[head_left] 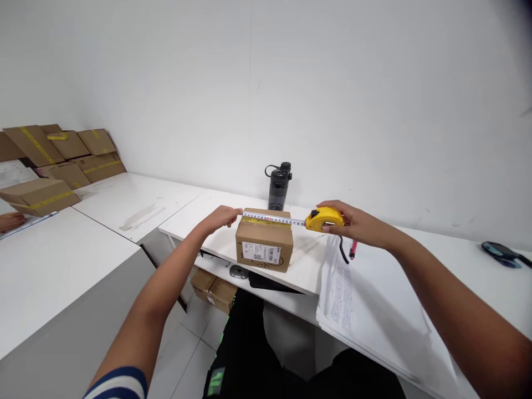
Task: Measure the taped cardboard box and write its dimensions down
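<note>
A small brown cardboard box (264, 235) with a white label on its front stands at the front edge of the white table. Across its top runs the white blade (272, 218) of a tape measure, stretched between my two hands. My left hand (223, 217) pinches the blade's end at the box's left edge; the tip itself is hidden by the fingers. To the right of the box, my right hand (353, 221) grips the yellow tape measure case (325, 219), with a black strap hanging below it.
Behind the box stands a dark bottle (279, 187). Written papers (357, 288) and a red pen (353, 250) lie to the right. A mouse (238, 271) sits on the shelf below. At the far left are stacked taped boxes (68, 145) and another person's hand (11, 222).
</note>
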### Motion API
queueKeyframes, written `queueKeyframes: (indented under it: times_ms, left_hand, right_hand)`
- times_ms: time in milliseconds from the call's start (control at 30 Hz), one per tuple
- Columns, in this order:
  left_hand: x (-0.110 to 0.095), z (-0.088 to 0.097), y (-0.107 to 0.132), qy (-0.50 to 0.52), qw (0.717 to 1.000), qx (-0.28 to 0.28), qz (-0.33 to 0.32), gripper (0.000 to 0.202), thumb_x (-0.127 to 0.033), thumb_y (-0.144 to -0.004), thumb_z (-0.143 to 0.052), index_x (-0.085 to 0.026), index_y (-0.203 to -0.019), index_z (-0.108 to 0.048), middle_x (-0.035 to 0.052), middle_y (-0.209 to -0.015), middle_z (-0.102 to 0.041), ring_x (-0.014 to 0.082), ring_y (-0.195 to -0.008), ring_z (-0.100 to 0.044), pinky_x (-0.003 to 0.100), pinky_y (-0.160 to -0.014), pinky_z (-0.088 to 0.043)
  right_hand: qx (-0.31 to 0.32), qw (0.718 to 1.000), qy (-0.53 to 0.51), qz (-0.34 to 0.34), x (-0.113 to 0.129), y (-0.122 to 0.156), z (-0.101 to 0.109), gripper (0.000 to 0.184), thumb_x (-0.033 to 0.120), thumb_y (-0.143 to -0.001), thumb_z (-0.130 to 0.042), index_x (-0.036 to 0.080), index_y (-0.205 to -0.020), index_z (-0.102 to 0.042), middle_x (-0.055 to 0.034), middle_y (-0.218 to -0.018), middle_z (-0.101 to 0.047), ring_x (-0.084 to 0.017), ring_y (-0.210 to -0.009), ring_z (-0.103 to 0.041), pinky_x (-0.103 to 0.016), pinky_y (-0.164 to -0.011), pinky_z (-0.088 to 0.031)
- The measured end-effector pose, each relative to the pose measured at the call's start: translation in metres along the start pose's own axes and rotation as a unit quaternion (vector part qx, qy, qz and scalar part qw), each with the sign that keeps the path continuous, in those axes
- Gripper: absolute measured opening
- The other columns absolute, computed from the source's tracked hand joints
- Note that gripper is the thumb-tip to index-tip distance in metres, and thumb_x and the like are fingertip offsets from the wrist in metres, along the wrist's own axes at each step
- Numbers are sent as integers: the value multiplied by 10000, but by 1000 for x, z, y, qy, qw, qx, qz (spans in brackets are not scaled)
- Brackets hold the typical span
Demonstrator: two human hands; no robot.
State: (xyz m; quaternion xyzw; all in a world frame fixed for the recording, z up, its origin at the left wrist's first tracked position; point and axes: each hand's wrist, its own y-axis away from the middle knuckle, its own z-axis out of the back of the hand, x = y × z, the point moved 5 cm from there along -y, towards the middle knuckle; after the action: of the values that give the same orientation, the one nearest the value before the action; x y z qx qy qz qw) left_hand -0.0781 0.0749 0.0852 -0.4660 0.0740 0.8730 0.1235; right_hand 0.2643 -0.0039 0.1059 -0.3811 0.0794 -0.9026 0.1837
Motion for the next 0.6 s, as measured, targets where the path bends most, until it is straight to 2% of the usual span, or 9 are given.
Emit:
queueKeyframes:
  times_ms: [100, 200, 333, 400, 500, 600]
  left_hand:
    - [21, -13, -2, -9, 1000, 16, 20, 562, -712, -732, -555, -169, -587, -538, 8, -548, -497, 144, -567, -450, 287, -598, -352]
    - [25, -24, -1, 0, 999, 17, 42, 625, -774, -724, -500, -159, -724, -607, 35, -645, -579, 169, -635, -503, 287, -612, -369]
    - [21, -27, -2, 0, 999, 35, 27, 637, -780, -729, -493, -157, -785, -614, 40, -705, -588, 166, -648, -496, 288, -607, -361]
    - [20, -26, -4, -2, 999, 42, 19, 611, -766, -743, -496, -162, -758, -585, 25, -692, -551, 148, -616, -463, 286, -594, -348]
    - [18, -22, -4, -7, 998, 53, 21, 553, -723, -763, -511, -177, -679, -511, -2, -641, -476, 128, -570, -413, 282, -568, -331]
    - [-5, -13, 10, -40, 998, 45, -12, 496, -638, -770, -568, -185, -602, -458, -11, -603, -435, 125, -559, -407, 278, -561, -330]
  right_hand:
    - [71, 997, 28, 14, -3, -8, -18, 519, 462, -824, -621, 312, -1309, -514, -53, -1152, -674, -259, -953, -648, -394, -806, -542]
    - [64, 996, 48, 30, 6, -14, -30, 486, 427, -860, -563, 335, -1330, -483, -39, -1223, -644, -257, -1018, -632, -393, -840, -532]
    - [72, 995, 59, 22, 5, -17, -35, 490, 438, -874, -542, 336, -1344, -452, -34, -1226, -638, -244, -1004, -640, -377, -817, -544]
    - [73, 995, 56, 26, -1, -16, -36, 505, 458, -885, -526, 334, -1366, -432, -38, -1255, -625, -244, -1026, -638, -378, -825, -548]
    - [40, 995, 75, 49, -5, -15, -34, 511, 448, -903, -502, 336, -1394, -421, -46, -1378, -552, -261, -1145, -595, -390, -864, -546]
    - [-1, 990, 125, 64, 4, -5, -31, 500, 430, -911, -502, 352, -1399, -426, -35, -1416, -527, -271, -1177, -583, -416, -888, -544]
